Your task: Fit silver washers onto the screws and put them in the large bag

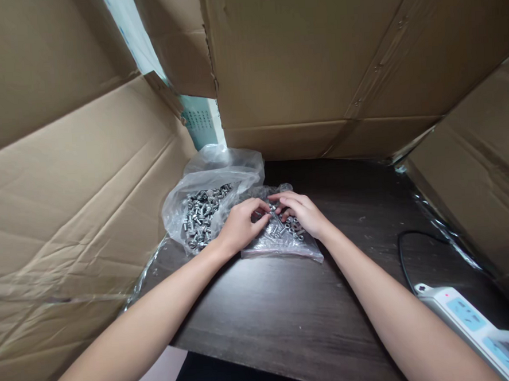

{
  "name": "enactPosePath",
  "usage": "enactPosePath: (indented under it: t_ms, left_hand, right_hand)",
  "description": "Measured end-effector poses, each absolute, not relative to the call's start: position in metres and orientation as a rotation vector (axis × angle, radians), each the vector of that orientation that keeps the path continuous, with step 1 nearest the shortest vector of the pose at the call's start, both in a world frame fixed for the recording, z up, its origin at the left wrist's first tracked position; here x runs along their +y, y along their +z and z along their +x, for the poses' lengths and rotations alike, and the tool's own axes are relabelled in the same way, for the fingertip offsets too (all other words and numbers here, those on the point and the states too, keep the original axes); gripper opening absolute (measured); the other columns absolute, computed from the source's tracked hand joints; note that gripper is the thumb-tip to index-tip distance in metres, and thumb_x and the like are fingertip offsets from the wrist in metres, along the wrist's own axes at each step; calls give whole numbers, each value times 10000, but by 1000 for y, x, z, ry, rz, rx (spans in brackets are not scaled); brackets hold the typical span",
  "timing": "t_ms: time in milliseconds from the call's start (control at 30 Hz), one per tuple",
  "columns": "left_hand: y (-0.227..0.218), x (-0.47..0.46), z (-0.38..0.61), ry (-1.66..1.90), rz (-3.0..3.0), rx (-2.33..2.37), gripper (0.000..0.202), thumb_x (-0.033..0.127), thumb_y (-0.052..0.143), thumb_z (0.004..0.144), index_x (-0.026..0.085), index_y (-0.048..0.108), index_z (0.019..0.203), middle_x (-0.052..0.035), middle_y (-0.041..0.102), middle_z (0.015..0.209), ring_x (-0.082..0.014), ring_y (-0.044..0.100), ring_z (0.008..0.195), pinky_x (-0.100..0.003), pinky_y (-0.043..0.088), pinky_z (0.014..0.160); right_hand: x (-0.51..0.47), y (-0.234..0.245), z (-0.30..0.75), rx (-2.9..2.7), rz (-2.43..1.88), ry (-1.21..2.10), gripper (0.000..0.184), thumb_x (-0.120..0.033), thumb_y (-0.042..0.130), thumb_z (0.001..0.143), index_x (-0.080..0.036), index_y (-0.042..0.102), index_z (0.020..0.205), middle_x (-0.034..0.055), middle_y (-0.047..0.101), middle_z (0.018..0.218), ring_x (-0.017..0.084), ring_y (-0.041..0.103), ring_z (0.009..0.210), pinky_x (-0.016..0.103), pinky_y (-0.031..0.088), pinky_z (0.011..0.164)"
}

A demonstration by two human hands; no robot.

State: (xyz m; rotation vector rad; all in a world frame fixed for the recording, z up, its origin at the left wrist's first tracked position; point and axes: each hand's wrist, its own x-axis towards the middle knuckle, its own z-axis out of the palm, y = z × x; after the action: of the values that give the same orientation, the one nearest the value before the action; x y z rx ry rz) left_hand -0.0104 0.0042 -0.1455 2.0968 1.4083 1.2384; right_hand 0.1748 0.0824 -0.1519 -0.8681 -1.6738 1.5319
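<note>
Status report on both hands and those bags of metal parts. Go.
Left hand and right hand both pressing on the small clear bag of metal parts. Large open bag touching its left side. Power strip well clear, right.

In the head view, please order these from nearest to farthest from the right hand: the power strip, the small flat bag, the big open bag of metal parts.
1. small flat bag, under the right hand.
2. big open bag, to its left.
3. power strip, far right, near table edge.

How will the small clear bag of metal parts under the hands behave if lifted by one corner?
The small clear bag looks like thin film, so it would likely sag and go floppy. Packed with small metal parts, it is probably heavy for its size, and they would shift downward. Both the left hand and right hand rest on it.
</note>
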Motion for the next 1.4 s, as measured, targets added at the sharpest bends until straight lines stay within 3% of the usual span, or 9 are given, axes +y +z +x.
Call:
enactPosePath:
  t_ms: [167,333,533,633,767,900,1000,1400]
  left_hand:
    - [-147,4,-10,1238,2098,1399,90,104,698,869,171,680,927,-17,712,900,-150,656,811,-284,525,777]
    - [-147,4,-10,1238,2094,1394,103,96,696,872,169,681,943,-18,715,909,-148,660,819,-276,526,779]
    - [-146,3,-9,1242,2100,1416,105,88,707,861,166,680,927,-12,704,874,-141,651,790,-258,525,751]
    - [-147,4,-9,1229,2109,1422,110,84,710,860,166,681,928,-10,701,870,-139,649,786,-250,519,740]
    - [-147,4,-10,1219,2126,1421,107,93,705,868,169,679,938,-15,708,891,-146,655,806,-262,522,762]
    - [-148,4,-10,1229,2112,1416,108,99,698,869,173,678,944,-16,708,899,-149,661,812,-270,536,784]
    - [-148,4,-10,1236,2102,1418,101,106,683,876,175,677,950,-19,705,899,-153,664,812,-279,546,789]
    - [-148,4,-8,1277,2087,1432,116,171,713,872,168,653,972,-29,670,929,-144,632,800,-252,531,719]
  right_hand:
    - [81,-150,176,-1725,-880,1490,351,-491,645,823,-155,747,805,124,663,1043,216,613,829,305,528,596]
    - [80,-147,176,-1765,-871,1463,213,-310,608,732,-177,757,805,89,661,1009,200,620,800,300,529,607]
    - [83,-152,176,-1870,-917,1332,155,-229,532,657,-169,618,542,67,658,868,156,604,671,297,519,634]
    - [84,-155,176,-1806,-974,1384,150,-221,511,662,-172,652,677,40,662,791,150,605,607,294,502,609]
    - [83,-155,175,-1784,-986,1420,280,-213,505,679,-172,705,871,21,665,759,152,609,609,287,505,611]
    - [79,-150,175,-1835,-921,1392,199,-298,611,742,-172,722,849,51,692,893,167,620,696,293,517,621]
    - [77,-147,175,-1868,-898,1390,240,-375,682,773,-168,719,890,59,702,911,166,611,689,304,509,625]
    - [80,-150,175,-1919,-871,1429,316,-424,744,789,-161,731,963,74,732,911,198,661,802,309,508,693]
